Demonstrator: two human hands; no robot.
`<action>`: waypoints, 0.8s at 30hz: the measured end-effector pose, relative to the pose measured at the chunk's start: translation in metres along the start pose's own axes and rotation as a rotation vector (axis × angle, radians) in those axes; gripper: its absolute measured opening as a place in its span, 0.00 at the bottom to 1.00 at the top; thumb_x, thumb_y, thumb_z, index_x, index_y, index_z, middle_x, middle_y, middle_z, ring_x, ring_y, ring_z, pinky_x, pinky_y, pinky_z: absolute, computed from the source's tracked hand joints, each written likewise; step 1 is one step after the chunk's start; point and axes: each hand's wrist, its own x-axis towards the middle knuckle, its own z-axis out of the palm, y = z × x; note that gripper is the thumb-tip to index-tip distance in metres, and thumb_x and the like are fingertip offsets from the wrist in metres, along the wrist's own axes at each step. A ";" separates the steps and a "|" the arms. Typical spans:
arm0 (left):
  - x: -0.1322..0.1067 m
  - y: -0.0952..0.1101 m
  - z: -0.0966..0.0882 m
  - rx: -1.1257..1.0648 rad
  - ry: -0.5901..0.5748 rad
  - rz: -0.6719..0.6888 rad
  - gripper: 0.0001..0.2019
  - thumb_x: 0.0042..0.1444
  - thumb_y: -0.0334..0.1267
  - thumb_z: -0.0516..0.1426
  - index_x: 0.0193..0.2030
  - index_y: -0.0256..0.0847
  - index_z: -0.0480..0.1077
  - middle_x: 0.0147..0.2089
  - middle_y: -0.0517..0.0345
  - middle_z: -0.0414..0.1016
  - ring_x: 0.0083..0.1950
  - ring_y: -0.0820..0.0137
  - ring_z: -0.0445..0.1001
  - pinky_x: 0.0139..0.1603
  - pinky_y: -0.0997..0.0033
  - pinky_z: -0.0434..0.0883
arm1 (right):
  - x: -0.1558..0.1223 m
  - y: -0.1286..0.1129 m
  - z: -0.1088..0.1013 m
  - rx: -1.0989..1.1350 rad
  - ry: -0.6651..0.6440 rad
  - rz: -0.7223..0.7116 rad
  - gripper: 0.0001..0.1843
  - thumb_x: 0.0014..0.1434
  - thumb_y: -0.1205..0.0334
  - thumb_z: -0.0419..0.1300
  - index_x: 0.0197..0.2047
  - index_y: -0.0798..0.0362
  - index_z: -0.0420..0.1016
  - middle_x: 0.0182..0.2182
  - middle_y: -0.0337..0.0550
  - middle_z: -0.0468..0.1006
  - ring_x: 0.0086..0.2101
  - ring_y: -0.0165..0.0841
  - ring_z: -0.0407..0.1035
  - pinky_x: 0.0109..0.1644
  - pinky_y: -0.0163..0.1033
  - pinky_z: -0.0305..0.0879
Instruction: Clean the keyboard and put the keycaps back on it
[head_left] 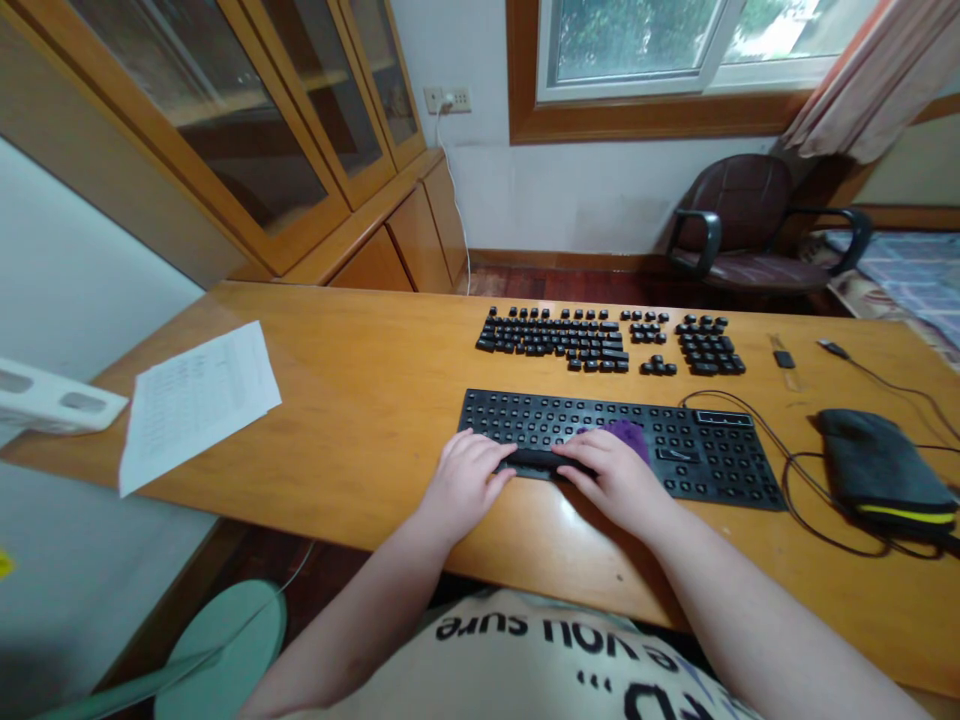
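A black keyboard [720,482] with most of its keycaps off lies at the table's front edge, its bare switches showing. Across its lower left part is the long black space bar keycap [536,459]. My left hand [466,478] has thumb and fingers closed on the left end of that keycap. On its right end, my right hand [619,478] grips with thumb and fingertips. A fuzzy purple cloth [631,436] lies on the keyboard, partly hidden behind my right hand. Whether the space bar is seated or lifted I cannot tell.
Loose black keycaps [555,335] stand in keyboard order behind the keyboard. To the right are a dark pouch [877,465], cables [799,490] and a small black-and-clear tool [784,358]. Paper sheets [202,400] lie at left, near a white object [56,397].
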 end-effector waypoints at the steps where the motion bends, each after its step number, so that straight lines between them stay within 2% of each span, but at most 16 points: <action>1: 0.001 0.000 0.001 0.001 0.011 -0.003 0.12 0.56 0.40 0.56 0.47 0.44 0.70 0.43 0.55 0.76 0.47 0.66 0.71 0.59 0.55 0.59 | 0.000 -0.001 0.001 0.008 -0.010 -0.003 0.12 0.58 0.62 0.57 0.45 0.49 0.75 0.37 0.47 0.78 0.39 0.36 0.70 0.45 0.46 0.68; 8: 0.001 0.003 0.000 0.009 0.018 0.004 0.08 0.57 0.39 0.56 0.42 0.44 0.72 0.41 0.57 0.77 0.47 0.66 0.71 0.61 0.54 0.57 | 0.001 -0.003 0.003 0.032 -0.028 0.010 0.10 0.57 0.61 0.59 0.42 0.51 0.75 0.36 0.45 0.79 0.37 0.36 0.70 0.44 0.45 0.66; 14: 0.002 0.000 -0.004 0.049 0.049 -0.013 0.08 0.58 0.38 0.54 0.43 0.46 0.73 0.41 0.57 0.77 0.45 0.67 0.71 0.60 0.53 0.58 | 0.001 0.002 -0.008 -0.059 -0.096 0.043 0.09 0.55 0.62 0.59 0.40 0.51 0.76 0.34 0.46 0.78 0.37 0.36 0.69 0.43 0.44 0.66; 24: 0.003 0.001 0.001 0.018 0.006 -0.037 0.08 0.57 0.39 0.55 0.42 0.46 0.73 0.41 0.58 0.77 0.46 0.67 0.71 0.62 0.52 0.56 | 0.000 0.004 -0.013 -0.097 -0.126 0.067 0.07 0.54 0.62 0.60 0.37 0.51 0.77 0.32 0.44 0.76 0.37 0.36 0.68 0.44 0.43 0.65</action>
